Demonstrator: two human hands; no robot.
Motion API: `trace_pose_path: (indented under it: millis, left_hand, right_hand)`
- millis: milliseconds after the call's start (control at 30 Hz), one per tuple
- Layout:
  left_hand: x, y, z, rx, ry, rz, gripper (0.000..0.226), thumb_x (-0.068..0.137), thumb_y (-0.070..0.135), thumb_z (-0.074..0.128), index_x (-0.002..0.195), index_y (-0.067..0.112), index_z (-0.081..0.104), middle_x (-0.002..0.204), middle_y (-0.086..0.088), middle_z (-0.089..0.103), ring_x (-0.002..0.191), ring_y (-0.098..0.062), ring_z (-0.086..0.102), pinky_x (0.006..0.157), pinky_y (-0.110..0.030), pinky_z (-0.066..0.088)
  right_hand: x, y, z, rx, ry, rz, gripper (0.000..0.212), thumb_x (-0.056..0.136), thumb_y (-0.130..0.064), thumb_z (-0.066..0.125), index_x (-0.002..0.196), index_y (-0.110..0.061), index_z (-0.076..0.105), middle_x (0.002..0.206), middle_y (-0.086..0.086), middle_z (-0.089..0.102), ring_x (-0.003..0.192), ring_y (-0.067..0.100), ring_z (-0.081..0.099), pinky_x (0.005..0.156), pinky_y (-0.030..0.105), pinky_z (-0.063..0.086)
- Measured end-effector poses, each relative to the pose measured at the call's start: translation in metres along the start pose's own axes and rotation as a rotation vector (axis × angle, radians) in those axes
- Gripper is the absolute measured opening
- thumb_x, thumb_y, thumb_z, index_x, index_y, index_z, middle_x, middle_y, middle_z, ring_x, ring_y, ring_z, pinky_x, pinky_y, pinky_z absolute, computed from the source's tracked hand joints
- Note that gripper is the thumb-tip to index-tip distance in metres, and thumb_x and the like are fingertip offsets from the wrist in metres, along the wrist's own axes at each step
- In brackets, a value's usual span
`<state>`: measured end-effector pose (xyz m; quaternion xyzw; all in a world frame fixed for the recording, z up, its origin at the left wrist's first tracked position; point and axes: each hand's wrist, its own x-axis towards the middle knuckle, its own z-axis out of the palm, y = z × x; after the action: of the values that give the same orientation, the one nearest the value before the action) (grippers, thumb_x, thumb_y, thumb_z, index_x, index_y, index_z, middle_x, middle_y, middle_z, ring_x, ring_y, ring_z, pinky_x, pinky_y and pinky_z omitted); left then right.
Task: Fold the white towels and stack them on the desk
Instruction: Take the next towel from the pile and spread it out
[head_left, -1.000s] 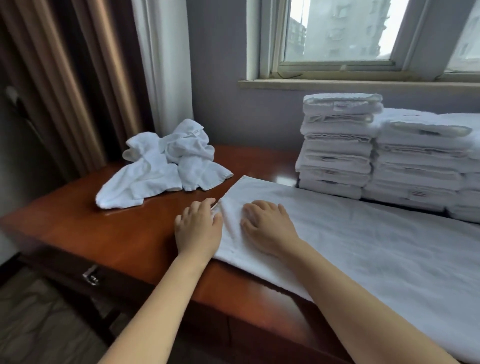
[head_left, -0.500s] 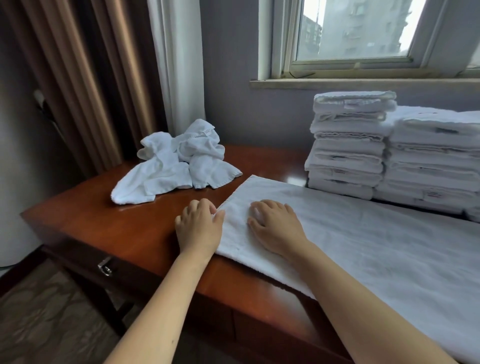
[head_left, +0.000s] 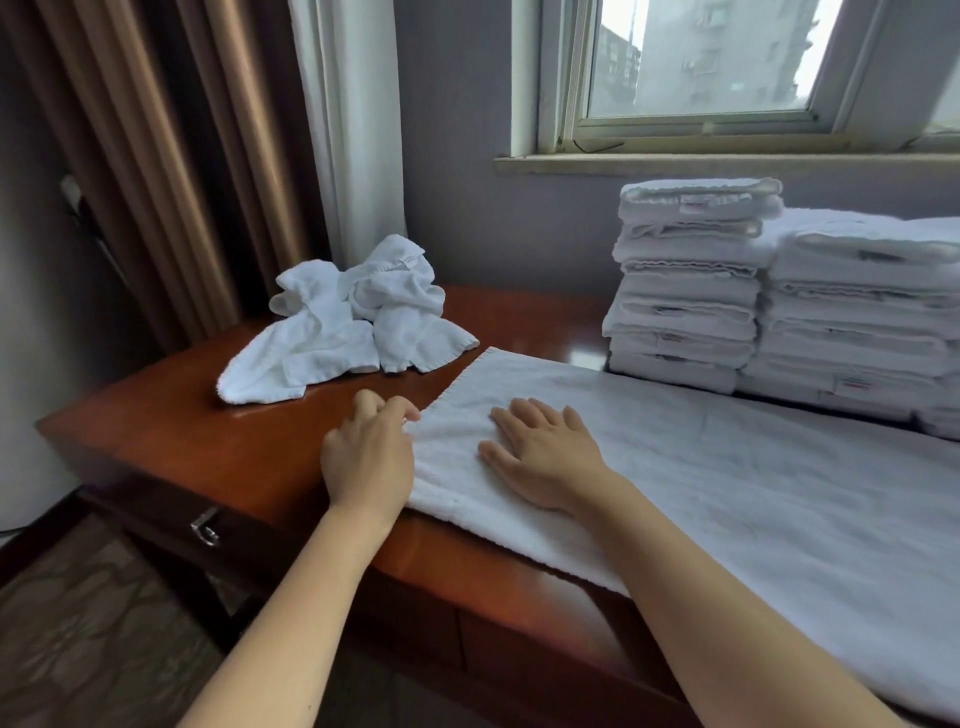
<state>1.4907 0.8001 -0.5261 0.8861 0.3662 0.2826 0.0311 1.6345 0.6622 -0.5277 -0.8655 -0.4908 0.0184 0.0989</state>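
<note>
Left hand (head_left: 369, 457) knuckles up at short left edge of spread towel (head_left: 727, 493), forearm reaching in from lower left. Fingers (head_left: 366, 402) curled, thumb tip against hem (whether they actually pinch it: cannot tell, hand hides underside). Right hand (head_left: 545, 457) palm down on same towel just beside, fingers straight, slightly spread, pressing cloth. Towel lies open along front of bench (head_left: 208, 447). Crumpled towels (head_left: 337, 332) heaped rear left; folded stacks (head_left: 685, 291) rear right, below window (head_left: 701, 57).
</note>
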Motion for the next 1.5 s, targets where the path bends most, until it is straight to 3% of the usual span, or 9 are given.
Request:
trace_pose_path:
  millis: [100,167,233,300,433,667,1167,1300,1500]
  left_hand:
    - [0.013,0.011,-0.002,-0.085,-0.004,0.173,0.036,0.093,0.012,0.056,0.124,0.031,0.062,0.130,0.006,0.053,0.121,-0.016,0.050,0.099,-0.033,0.034]
    - [0.017,0.024,0.001,-0.223,-0.228,0.244,0.038,0.101,0.024,0.045,0.138,0.029,0.053,0.146,0.007,0.047,0.137,-0.014,0.038,0.109,-0.032,0.028]
    - [0.016,0.032,0.011,-0.108,-0.514,0.285,0.050,0.105,0.040,0.029,0.153,0.027,0.029,0.162,0.003,0.021,0.150,-0.013,0.012,0.119,-0.034,0.011]
    - [0.018,0.035,0.019,0.063,-0.623,0.275,0.063,0.103,0.053,0.019,0.157,0.024,0.010,0.165,-0.003,0.000,0.152,-0.015,-0.005,0.121,-0.040,-0.001]
    - [0.022,0.059,0.024,0.140,-0.595,0.200,0.075,0.099,0.061,0.018,0.157,0.015,0.009,0.164,-0.013,-0.003,0.152,-0.023,-0.006,0.121,-0.044,-0.003]
    - [0.003,0.077,0.041,0.084,-0.541,0.302,0.064,0.099,0.059,0.014,0.157,0.032,0.005,0.165,0.002,-0.004,0.151,-0.012,-0.007,0.122,-0.044,-0.006]
    - [0.009,0.004,0.008,0.172,-0.578,0.136,0.065,0.099,0.060,0.015,0.157,0.033,0.003,0.165,0.002,-0.006,0.151,-0.013,-0.007,0.122,-0.043,-0.004]
    - [0.012,0.028,0.017,0.092,-0.563,0.202,0.064,0.100,0.058,0.018,0.157,0.029,0.010,0.165,0.001,0.000,0.152,-0.014,-0.003,0.122,-0.043,-0.003]
    - [0.035,0.095,0.043,-0.066,-0.499,0.375,0.059,0.102,0.053,0.025,0.154,0.026,0.025,0.164,0.001,0.015,0.151,-0.014,0.007,0.121,-0.036,0.005]
  right_hand:
    - [0.000,-0.001,0.002,0.008,-0.043,0.010,0.067,0.099,-0.060,0.020,0.156,-0.025,0.013,0.164,0.000,0.008,0.151,0.016,-0.001,0.121,0.048,-0.002]
    - [0.001,0.001,-0.004,0.067,-0.095,0.008,0.068,0.101,-0.054,0.024,0.157,-0.020,0.007,0.165,0.001,0.002,0.151,0.014,-0.005,0.121,0.043,-0.007]
    - [0.000,0.008,-0.013,0.113,-0.153,0.014,0.066,0.103,-0.046,0.030,0.157,-0.016,0.005,0.165,0.002,0.000,0.151,0.014,-0.005,0.121,0.040,-0.008]
    - [-0.006,0.021,-0.020,0.059,-0.176,0.061,0.064,0.103,-0.043,0.031,0.156,-0.015,0.010,0.165,0.003,0.005,0.151,0.017,-0.002,0.120,0.046,-0.007]
    - [-0.031,0.045,-0.022,-0.028,-0.159,0.120,0.058,0.102,-0.048,0.024,0.154,-0.021,0.018,0.162,0.000,0.011,0.150,0.017,0.003,0.117,0.056,-0.006]
    - [-0.055,0.048,-0.005,0.077,0.083,0.047,0.053,0.103,-0.044,0.023,0.152,-0.023,0.028,0.161,-0.001,0.022,0.149,0.016,0.010,0.119,0.043,-0.002]
    - [-0.016,-0.016,-0.005,0.151,0.000,-0.128,0.047,0.103,-0.036,0.033,0.143,-0.013,0.040,0.150,0.006,0.037,0.144,0.021,0.022,0.117,0.043,0.007]
    - [-0.022,0.022,-0.023,0.123,-0.071,0.024,0.054,0.105,-0.042,0.028,0.154,-0.020,0.024,0.162,0.002,0.021,0.150,0.016,0.010,0.119,0.046,0.000]
    - [-0.036,0.101,-0.043,0.029,0.062,0.300,0.049,0.104,-0.039,0.026,0.147,-0.018,0.036,0.158,0.003,0.029,0.149,0.019,0.018,0.120,0.046,0.008]
